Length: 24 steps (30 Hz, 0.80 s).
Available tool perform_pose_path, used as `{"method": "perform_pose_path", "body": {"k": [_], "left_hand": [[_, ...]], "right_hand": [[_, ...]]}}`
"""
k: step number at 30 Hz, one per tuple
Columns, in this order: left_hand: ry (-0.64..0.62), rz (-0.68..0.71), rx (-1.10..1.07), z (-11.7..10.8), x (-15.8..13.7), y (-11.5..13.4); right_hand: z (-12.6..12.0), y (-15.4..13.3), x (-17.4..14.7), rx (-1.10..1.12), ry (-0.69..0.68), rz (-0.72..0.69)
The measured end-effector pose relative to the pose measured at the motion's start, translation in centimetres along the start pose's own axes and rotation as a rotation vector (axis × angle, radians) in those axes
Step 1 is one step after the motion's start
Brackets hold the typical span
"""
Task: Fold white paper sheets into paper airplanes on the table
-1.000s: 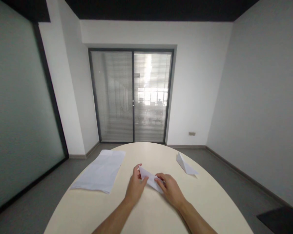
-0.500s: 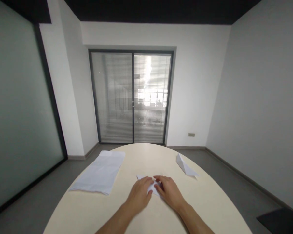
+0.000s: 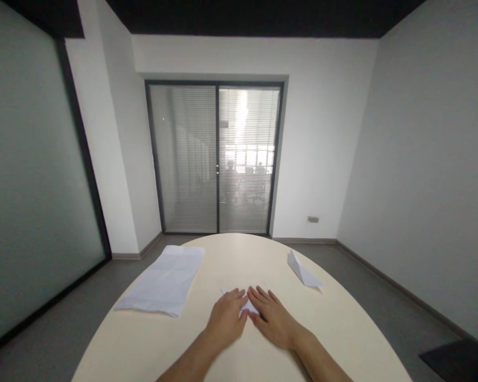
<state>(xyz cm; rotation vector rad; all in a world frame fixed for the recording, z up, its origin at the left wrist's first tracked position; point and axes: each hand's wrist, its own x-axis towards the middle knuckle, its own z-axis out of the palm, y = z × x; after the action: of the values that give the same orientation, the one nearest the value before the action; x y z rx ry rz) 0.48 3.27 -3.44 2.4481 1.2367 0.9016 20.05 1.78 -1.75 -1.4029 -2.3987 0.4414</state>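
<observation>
A small piece of folded white paper (image 3: 249, 306) lies on the pale round table (image 3: 239, 254), mostly covered by my hands. My left hand (image 3: 228, 314) rests over its left part, fingers stretched forward and thumb toward the middle. Flat on its right side lies my right hand (image 3: 274, 317), with the fingers spread a little. Both thumbs almost meet at the paper's near edge. A corner of the paper peeks out beyond my left fingers; the rest of its shape is hidden.
Large white sheets (image 3: 165, 281) lie at the table's left side. A folded paper piece (image 3: 304, 271), shaped like a paper plane, sits near the right edge. Behind the table are glass doors (image 3: 217, 159) with blinds. A dark object (image 3: 460, 361) is low at the right.
My right hand has flattened, its fingers straightening from a curl and pressing down on the paper. Less of the paper shows between my hands. My left hand stays nearly in place.
</observation>
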Motion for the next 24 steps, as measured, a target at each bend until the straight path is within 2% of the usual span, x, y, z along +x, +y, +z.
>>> {"method": "perform_pose_path", "body": {"k": [6, 12, 17, 24], "left_hand": [[0.012, -0.049, 0.046, 0.4, 0.1, -0.3], [0.026, -0.079, 0.050, 0.8, 0.3, -0.7], [-0.005, -0.079, 0.108, 1.3, 0.2, -1.2], [0.070, -0.132, 0.159, 1.3, 0.2, -1.3]], "right_hand": [[0.6, 0.0, -0.1, -0.070, 0.016, 0.147], [1.5, 1.4, 0.1, -0.082, 0.066, 0.158], [2.1, 1.8, 0.4, -0.106, 0.109, 0.227], [2.5, 2.5, 0.6, -0.176, 0.205, 0.312]]}}
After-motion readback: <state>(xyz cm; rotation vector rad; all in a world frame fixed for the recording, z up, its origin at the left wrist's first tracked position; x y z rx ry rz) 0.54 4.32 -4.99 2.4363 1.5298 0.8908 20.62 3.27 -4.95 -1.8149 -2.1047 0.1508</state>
